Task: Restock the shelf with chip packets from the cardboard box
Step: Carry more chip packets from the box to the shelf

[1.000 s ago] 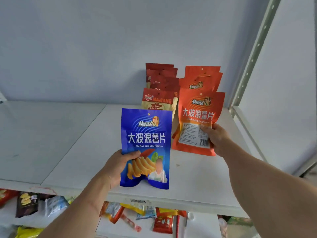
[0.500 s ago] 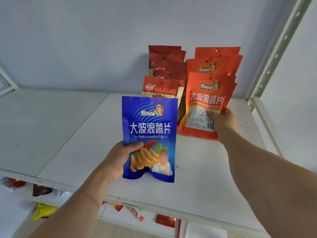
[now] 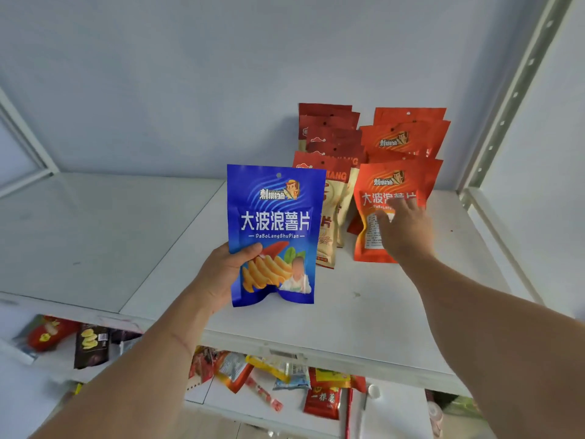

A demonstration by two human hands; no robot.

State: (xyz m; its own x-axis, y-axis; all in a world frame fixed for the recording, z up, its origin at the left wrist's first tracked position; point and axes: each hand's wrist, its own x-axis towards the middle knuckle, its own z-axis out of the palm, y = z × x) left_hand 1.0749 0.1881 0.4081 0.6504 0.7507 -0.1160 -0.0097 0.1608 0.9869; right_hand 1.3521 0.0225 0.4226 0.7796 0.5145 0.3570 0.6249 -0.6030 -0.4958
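My left hand [image 3: 221, 277] grips a blue chip packet [image 3: 275, 217] by its lower left edge and holds it upright above the white shelf [image 3: 380, 312]. To its right, my right hand [image 3: 405, 232] lies with spread fingers against the front of an orange chip packet [image 3: 389, 182], which stands upright at the front of a row of orange packets [image 3: 408, 137]. The hand is blurred and covers the packet's lower right part. The cardboard box is out of view.
A row of dark red and beige packets [image 3: 329, 134] stands left of the orange row, partly behind the blue packet. A perforated metal post [image 3: 506, 99] bounds the shelf on the right. Mixed snacks [image 3: 323, 400] lie on the shelf below.
My right hand has let go of the orange packet's lower corner and now lies spread against its front. The packet stands in its row. The blue packet stays in my left hand.
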